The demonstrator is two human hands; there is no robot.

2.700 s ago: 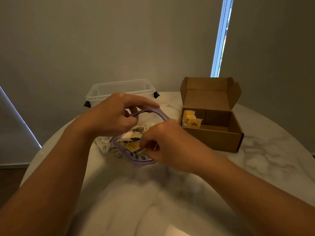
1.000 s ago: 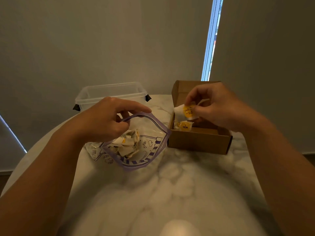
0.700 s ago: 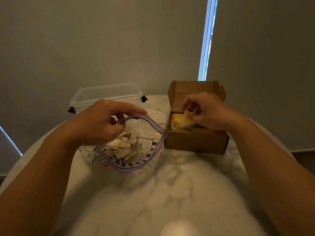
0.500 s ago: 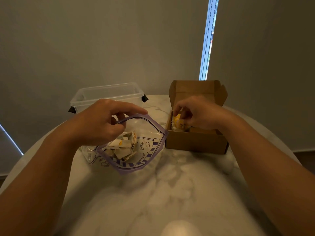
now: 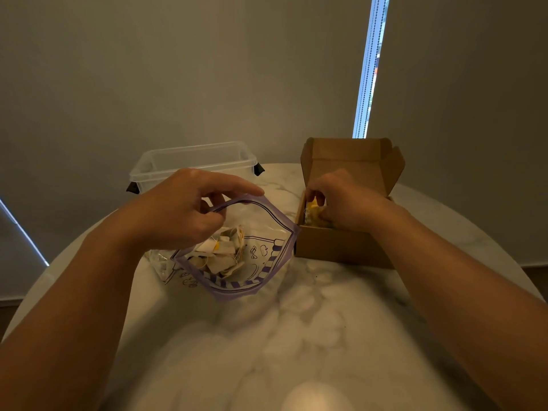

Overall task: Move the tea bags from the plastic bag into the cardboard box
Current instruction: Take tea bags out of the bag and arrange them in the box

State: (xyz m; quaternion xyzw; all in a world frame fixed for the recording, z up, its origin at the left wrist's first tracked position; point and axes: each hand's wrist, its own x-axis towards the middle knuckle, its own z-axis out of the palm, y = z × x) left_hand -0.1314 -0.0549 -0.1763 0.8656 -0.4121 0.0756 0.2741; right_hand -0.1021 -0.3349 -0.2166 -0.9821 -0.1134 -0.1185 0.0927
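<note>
Left hand (image 5: 178, 212) pinched the far rim of the plastic bag (image 5: 237, 250), fingers (image 5: 213, 215) clenched on the purple zip strip, holding the mouth agape toward the viewer. Bag lay on the tabletop (image 5: 296, 336) at about 11 o'clock from the near edge. A heap of tea bags (image 5: 221, 253) remained inside, strings tangled among them.

Right hand (image 5: 341, 203) sat down inside the cardboard box (image 5: 338, 247), at 1 o'clock. Fingers curled over yellow-tagged tea bags (image 5: 312, 210) at the box's left end; could not tell whether they gripped one or had let go, the knuckles hid the tips.

Risks, as judged:
- Loose strings in the box might snag on the fingers as the hand lifts out, dragging a placed bag back over the wall
- Bag's right corner touched or nearly touched the box's left front corner; a tug on the rim could nudge the box, or the mouth could slump shut if the pinch slackened
- Tangled strings in the heap could bring up several at once and spill some on the tabletop

Surroundings: clear plastic container (image 5: 192, 161) at 12 o'clock behind the left hand, apparently empty, with dark latches. Box lid stood open and upright behind the right hand, not obstructing. Nothing lay in the path between bag and box
</note>
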